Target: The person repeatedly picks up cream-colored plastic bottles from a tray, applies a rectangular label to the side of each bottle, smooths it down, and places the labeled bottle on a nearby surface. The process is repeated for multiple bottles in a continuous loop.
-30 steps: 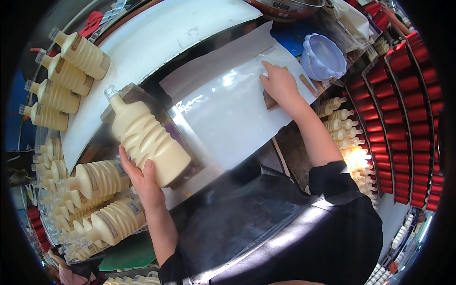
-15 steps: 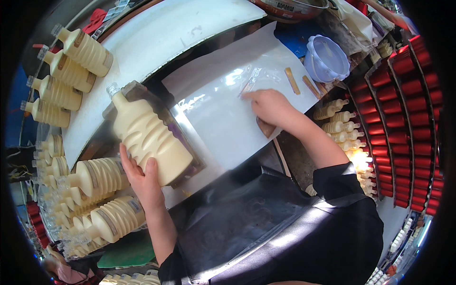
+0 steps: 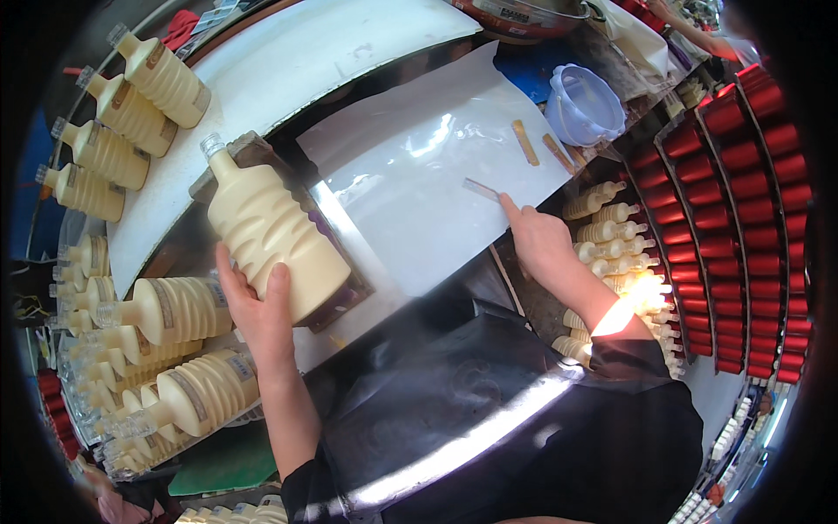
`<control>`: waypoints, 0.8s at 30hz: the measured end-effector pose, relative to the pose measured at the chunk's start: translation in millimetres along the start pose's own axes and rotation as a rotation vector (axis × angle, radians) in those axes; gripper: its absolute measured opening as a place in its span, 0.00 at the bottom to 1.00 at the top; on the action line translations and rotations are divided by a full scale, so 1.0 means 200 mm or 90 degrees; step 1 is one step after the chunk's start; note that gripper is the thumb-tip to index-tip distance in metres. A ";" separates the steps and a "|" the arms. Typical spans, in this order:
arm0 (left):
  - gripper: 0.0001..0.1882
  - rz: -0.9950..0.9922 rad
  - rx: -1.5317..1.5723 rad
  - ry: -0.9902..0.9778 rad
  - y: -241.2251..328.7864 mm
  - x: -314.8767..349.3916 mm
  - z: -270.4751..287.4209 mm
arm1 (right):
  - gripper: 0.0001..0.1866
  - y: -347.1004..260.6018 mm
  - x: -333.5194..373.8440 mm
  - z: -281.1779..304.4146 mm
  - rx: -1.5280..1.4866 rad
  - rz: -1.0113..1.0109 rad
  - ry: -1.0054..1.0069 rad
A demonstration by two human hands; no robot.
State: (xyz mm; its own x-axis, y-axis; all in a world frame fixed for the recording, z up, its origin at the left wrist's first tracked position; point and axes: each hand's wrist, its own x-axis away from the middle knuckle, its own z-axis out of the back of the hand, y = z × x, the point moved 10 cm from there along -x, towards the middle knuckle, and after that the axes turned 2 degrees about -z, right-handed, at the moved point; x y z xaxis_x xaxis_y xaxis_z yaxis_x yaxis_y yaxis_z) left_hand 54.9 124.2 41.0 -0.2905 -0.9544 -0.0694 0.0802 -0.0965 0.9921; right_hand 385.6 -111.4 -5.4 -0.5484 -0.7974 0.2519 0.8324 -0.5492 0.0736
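A large cream bottle (image 3: 278, 240) with a wavy ribbed body and clear neck lies tilted in a cradle, its neck against a grey block (image 3: 249, 153). My left hand (image 3: 262, 306) grips its lower end, thumb on top and fingers along the side. From the fingertips of my right hand (image 3: 543, 244) sticks out a narrow, see-through strip (image 3: 482, 189), pinched at one end above the glossy white sheet (image 3: 393, 210). Two golden-brown strips (image 3: 525, 142) lie on the sheet's far right part. My right palm and what may be in it are hidden.
Several cream bottles (image 3: 166, 79) stand at the far left, with more stacked (image 3: 188, 310) at near left. A lavender bowl (image 3: 587, 105) sits beyond the sheet. More bottles (image 3: 611, 231) and racks of red cups (image 3: 742, 218) line the right. A person's arm (image 3: 690, 31) shows far right.
My right hand has moved right and toward me, lifting the see-through strip off the sheet. My left hand stays on the bottle.
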 end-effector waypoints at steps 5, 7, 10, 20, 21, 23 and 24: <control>0.45 0.010 0.017 -0.008 -0.01 0.00 0.00 | 0.20 0.23 0.06 0.02 -0.238 -0.083 0.264; 0.45 0.016 0.018 -0.007 -0.02 0.01 0.00 | 0.15 0.41 0.02 -0.14 -0.403 -0.218 0.235; 0.43 0.028 0.039 0.003 -0.04 0.01 0.00 | 0.23 0.53 -0.05 -0.37 -0.697 -0.337 0.179; 0.34 0.067 0.193 -0.021 -0.11 -0.05 -0.01 | 0.12 0.55 0.00 -0.22 -0.646 -0.290 0.195; 0.35 0.055 0.199 -0.026 -0.11 -0.05 -0.01 | 0.11 0.51 -0.01 -0.13 -0.596 -0.253 0.234; 0.36 0.067 0.205 -0.022 -0.13 -0.05 -0.01 | 0.11 0.39 -0.08 -0.02 -0.597 -0.243 0.217; 0.36 0.079 0.209 -0.017 -0.14 -0.05 -0.01 | 0.10 0.26 -0.14 0.08 -0.583 -0.175 0.216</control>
State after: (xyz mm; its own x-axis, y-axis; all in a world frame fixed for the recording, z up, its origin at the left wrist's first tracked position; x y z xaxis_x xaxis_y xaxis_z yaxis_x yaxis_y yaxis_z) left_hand 57.7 135.1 13.7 -0.3234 -0.9448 0.0526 -0.1933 0.1204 0.9737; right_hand 445.4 -113.4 6.0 -0.8242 -0.5650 0.0392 0.3709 -0.5908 -0.7165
